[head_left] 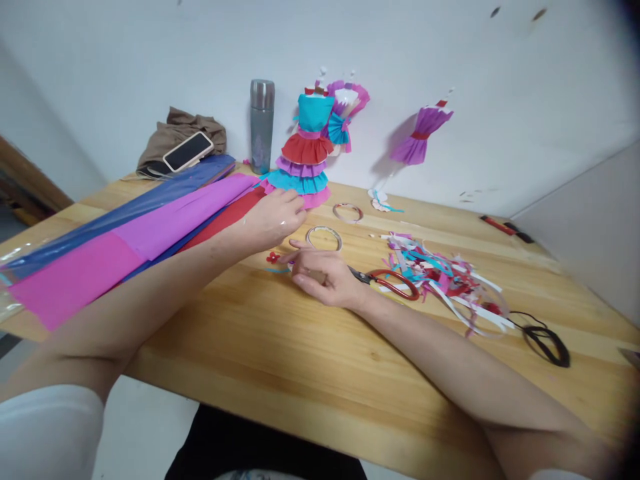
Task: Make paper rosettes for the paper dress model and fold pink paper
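Snag risk: layered dress and scissors

Dress upright at back of table, just beyond left hand. Left fingers curled, tips hidden; can't tell grip or contact. Right hand half curled, index out toward red flower; can't tell if holding anything. Could crush hem by drifting left knuckles, flick flower away, or knock scissors with right wrist.

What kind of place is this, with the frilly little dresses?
Probably a craft corner or workroom: there's a tiny tiered dress, scissors with orange-red handles, and a messy pile of colourful scraps.
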Motion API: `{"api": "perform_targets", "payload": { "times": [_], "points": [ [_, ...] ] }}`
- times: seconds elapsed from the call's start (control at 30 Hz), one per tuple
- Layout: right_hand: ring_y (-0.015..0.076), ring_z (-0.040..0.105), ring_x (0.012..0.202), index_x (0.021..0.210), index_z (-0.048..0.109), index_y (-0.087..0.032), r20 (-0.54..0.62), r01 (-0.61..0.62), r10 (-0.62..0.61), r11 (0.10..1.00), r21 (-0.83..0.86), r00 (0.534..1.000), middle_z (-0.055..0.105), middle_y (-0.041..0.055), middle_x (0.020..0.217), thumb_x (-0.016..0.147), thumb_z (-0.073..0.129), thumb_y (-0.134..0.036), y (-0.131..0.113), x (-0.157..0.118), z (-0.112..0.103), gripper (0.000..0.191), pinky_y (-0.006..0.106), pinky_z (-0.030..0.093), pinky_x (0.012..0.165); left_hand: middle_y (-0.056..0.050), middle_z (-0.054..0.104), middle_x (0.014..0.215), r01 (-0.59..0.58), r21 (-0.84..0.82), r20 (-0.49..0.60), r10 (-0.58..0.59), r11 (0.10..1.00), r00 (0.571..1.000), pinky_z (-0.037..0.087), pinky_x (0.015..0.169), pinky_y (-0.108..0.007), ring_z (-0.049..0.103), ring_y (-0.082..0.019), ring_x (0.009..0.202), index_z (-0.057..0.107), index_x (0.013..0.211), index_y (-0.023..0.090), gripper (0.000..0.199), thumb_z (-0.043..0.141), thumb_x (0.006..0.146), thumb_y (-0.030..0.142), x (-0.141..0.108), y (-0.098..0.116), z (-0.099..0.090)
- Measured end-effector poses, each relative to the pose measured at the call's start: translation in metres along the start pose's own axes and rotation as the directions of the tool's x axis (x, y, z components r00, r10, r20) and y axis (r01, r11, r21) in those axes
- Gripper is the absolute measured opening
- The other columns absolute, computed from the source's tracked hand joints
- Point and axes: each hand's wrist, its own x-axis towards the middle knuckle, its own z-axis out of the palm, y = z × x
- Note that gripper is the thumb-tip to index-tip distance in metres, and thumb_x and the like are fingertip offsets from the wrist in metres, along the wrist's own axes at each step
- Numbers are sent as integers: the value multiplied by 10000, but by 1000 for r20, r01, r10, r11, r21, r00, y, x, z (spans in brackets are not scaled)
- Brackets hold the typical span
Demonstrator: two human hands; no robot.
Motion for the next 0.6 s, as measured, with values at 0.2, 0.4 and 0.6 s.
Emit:
{"api": "perform_targets", "payload": {
  "times": [0.2, 0.4, 0.6],
  "points": [
    [206, 734, 980, 838, 589, -204, -77, -45, 63, 974, 221, 995, 740, 82, 913, 950, 566, -231, -20, 4, -3, 117, 368, 597, 866, -161, 723, 1110, -111, 133, -29, 116, 985, 993, 442, 980, -470, 593, -294, 1152, 741, 997, 99, 301, 442, 965, 100, 5, 13, -7],
    [218, 748, 897, 817, 643, -206, -106, -214, 274, 897, 387, 956, 750, 62, 846, 939, 609, -373, -33, 7, -12, 210, 396, 597, 852, -182, 707, 1211, -141, 47, -101, 146, 989, 984, 359, 1106, -515, 498, -315, 1342, 754, 989, 105, 288, 468, 954, 105, 5, 17, -6],
    [206, 732, 762, 775, 648, -193, -135, -246, 343, 850, 465, 929, 733, 46, 740, 930, 630, -439, -33, 9, -15, 291, 381, 603, 741, -122, 733, 1070, -11, -114, -61, 4, 993, 998, 449, 976, -402, 595, -260, 1132, 738, 878, 159, 202, 565, 938, 244, 4, 13, 0]
  ]
}}
